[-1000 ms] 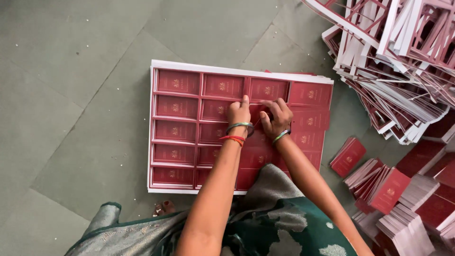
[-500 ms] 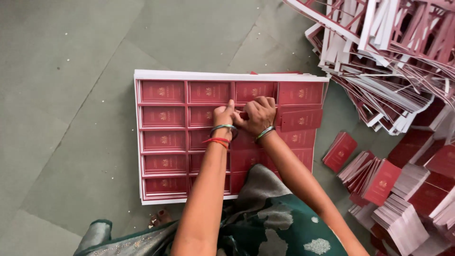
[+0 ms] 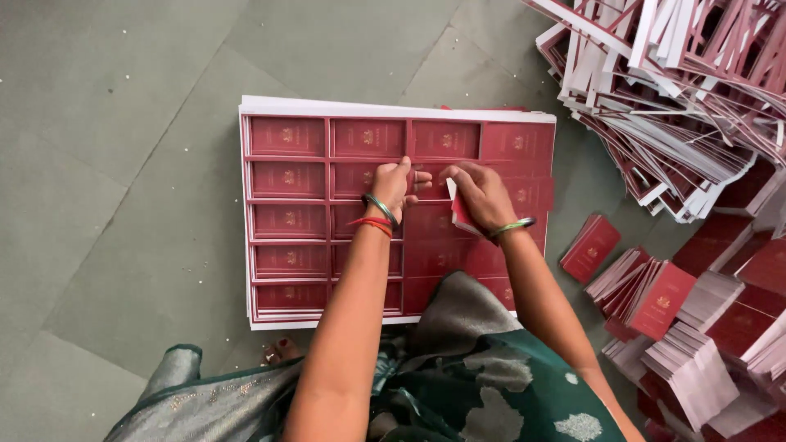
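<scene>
A: How much of the printed sheet stack (image 3: 286, 205) is cleared?

B: The left columns are untouched in their white frame; right-hand cards look punched loose.

A: And the hands?

B: The left hand (image 3: 393, 187) is pressed flat mid-sheet. A loosened red card (image 3: 460, 214) is pinched by the right hand (image 3: 483, 196). Finished card piles (image 3: 663, 303) are heaped right.

hands (image 3: 479, 195) seemingly lifting red card (image 3: 460, 214), printed sheet (image 3: 327, 213)
</scene>
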